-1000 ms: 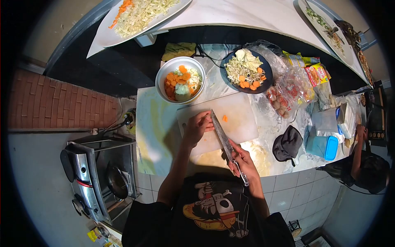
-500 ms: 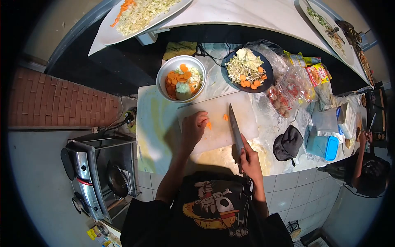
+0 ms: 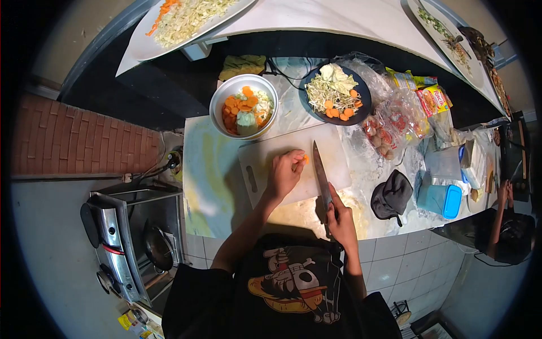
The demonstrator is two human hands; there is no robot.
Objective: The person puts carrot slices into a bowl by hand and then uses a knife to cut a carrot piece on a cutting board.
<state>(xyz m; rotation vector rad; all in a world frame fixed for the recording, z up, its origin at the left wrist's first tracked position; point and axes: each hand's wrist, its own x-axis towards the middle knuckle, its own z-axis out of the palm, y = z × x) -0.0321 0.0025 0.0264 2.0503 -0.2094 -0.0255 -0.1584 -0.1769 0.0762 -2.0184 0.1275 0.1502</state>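
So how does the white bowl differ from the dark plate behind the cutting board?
The white bowl is deep with tall pale walls; the dark plate is shallow and nearly black. The white bowl is mostly carrot slices with some pale pieces; the dark plate is mostly pale shredded vegetable with few carrot slices. The bowl sits left, the plate right. Both hold cut vegetables.

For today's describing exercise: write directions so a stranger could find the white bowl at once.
Start at the white cutting board under the person's hands. Just beyond its far left corner stands the white bowl, holding carrot slices and pale vegetable pieces. Unlike the neighbouring dark plate to its right, it is deep and white.
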